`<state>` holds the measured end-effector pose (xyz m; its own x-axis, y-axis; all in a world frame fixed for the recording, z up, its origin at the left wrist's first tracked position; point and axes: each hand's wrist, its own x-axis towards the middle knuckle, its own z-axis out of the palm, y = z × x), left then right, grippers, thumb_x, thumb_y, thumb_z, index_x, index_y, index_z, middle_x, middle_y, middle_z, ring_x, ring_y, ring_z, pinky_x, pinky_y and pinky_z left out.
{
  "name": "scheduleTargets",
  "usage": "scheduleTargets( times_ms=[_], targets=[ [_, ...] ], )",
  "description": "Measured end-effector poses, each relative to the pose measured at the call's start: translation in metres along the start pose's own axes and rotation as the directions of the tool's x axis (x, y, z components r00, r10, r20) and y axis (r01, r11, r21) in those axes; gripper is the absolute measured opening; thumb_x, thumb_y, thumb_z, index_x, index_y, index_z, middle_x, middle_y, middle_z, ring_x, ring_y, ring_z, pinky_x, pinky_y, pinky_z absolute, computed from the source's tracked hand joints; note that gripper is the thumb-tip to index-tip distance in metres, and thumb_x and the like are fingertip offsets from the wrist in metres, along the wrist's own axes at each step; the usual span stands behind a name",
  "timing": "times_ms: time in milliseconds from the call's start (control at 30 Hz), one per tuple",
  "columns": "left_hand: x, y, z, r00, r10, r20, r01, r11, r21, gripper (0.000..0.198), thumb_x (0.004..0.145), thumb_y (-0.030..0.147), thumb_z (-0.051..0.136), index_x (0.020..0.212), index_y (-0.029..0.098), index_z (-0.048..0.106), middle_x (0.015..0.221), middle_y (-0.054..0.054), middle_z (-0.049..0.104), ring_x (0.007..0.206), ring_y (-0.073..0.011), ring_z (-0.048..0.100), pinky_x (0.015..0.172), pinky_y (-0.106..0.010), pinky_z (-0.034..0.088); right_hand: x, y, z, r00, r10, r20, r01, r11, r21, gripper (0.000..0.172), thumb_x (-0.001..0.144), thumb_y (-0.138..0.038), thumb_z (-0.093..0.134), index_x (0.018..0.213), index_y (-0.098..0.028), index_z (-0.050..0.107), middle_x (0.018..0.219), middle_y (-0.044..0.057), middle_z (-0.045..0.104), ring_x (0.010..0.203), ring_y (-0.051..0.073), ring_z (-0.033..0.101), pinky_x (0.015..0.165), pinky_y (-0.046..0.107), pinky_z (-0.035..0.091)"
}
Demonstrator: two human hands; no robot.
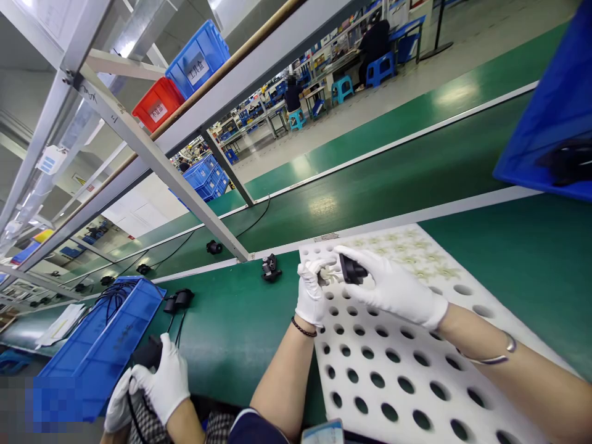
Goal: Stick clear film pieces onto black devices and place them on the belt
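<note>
My right hand point(395, 287), in a white glove, grips a black plastic housing point(352, 270) between thumb and fingers. Close beside it, my left hand point(311, 293), also gloved, pinches a small pale part with what look like short wires point(327, 275); its exact kind is partly hidden by the fingers. Both hands are above a white foam tray point(365, 376) with rows of round holes. Pale yellow-green pieces point(416, 253) sit in the tray's far rows. Left of the tray, a small black assembly point(271, 269) lies on the green bench.
At left, a co-worker's gloved hands point(169, 376) hold a black corded part beside a blue bin point(111, 339). Black parts point(179, 300) lie nearby. A green conveyor point(314, 197) runs behind the bench, a metal shelf post point(166, 172) stands ahead, and a blue bin point(546, 135) is at right.
</note>
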<state>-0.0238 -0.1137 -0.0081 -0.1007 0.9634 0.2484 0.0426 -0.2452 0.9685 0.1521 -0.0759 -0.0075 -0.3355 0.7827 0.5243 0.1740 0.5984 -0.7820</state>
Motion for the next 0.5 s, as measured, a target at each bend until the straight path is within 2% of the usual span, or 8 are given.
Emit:
scheduleTargets(
  times_ms=[100, 167, 333, 433, 500],
  targets=[
    [0.002, 0.006, -0.001, 0.988, 0.149, 0.042, -0.153, 0.980, 0.123, 0.090, 0.096, 0.084, 0.015, 0.116, 0.022, 0.077, 0.122, -0.013, 0.073, 0.120, -0.0299, 0.065, 0.114, -0.043, 0.047, -0.003, 0.005, 0.003, 0.999, -0.039, 0.007, 0.039, 0.998, -0.056, 0.080, 0.074, -0.056, 0.079, 0.149, -0.057, 0.051, 0.144, -0.007, 0.063, 0.129, 0.048, 0.060, 0.106, 0.067, 0.054],
    [0.004, 0.008, -0.002, 0.982, 0.188, 0.031, -0.190, 0.970, 0.152, 0.087, 0.097, 0.083, 0.020, 0.117, 0.020, 0.077, 0.121, -0.015, 0.071, 0.118, -0.0310, 0.066, 0.111, -0.044, 0.049, -0.004, 0.007, 0.004, 0.999, -0.050, 0.011, 0.050, 0.996, -0.069, 0.081, 0.074, -0.053, 0.078, 0.150, -0.057, 0.049, 0.146, -0.008, 0.061, 0.131, 0.047, 0.059, 0.109, 0.066, 0.051],
    [0.007, 0.014, -0.005, 0.984, 0.174, 0.034, -0.178, 0.964, 0.199, 0.079, 0.099, 0.078, 0.029, 0.126, 0.018, 0.073, 0.128, -0.018, 0.067, 0.121, -0.0330, 0.064, 0.114, -0.045, 0.046, -0.004, 0.005, 0.009, 0.999, -0.010, -0.032, 0.008, 0.997, -0.075, 0.080, 0.080, -0.063, 0.072, 0.155, -0.055, 0.044, 0.143, -0.001, 0.064, 0.127, 0.048, 0.061, 0.104, 0.069, 0.053],
    [0.006, 0.022, -0.006, 0.972, 0.210, 0.109, -0.235, 0.908, 0.348, 0.080, 0.100, 0.077, 0.029, 0.136, 0.019, 0.069, 0.132, -0.019, 0.066, 0.127, -0.0357, 0.060, 0.119, -0.047, 0.040, -0.002, 0.003, 0.009, 0.998, 0.049, -0.042, -0.050, 0.998, -0.036, 0.076, 0.083, -0.067, 0.070, 0.153, -0.051, 0.047, 0.141, 0.002, 0.065, 0.130, 0.047, 0.060, 0.107, 0.070, 0.051],
    [0.006, 0.027, -0.006, 0.962, 0.225, 0.153, -0.271, 0.852, 0.448, 0.084, 0.098, 0.079, 0.030, 0.145, 0.018, 0.063, 0.132, -0.021, 0.065, 0.123, -0.0376, 0.061, 0.115, -0.048, 0.042, 0.000, 0.001, 0.009, 0.995, 0.086, -0.052, -0.084, 0.996, 0.041, 0.067, 0.085, -0.065, 0.071, 0.148, -0.051, 0.052, 0.142, 0.000, 0.064, 0.133, 0.045, 0.058, 0.113, 0.070, 0.047]
  ],
)
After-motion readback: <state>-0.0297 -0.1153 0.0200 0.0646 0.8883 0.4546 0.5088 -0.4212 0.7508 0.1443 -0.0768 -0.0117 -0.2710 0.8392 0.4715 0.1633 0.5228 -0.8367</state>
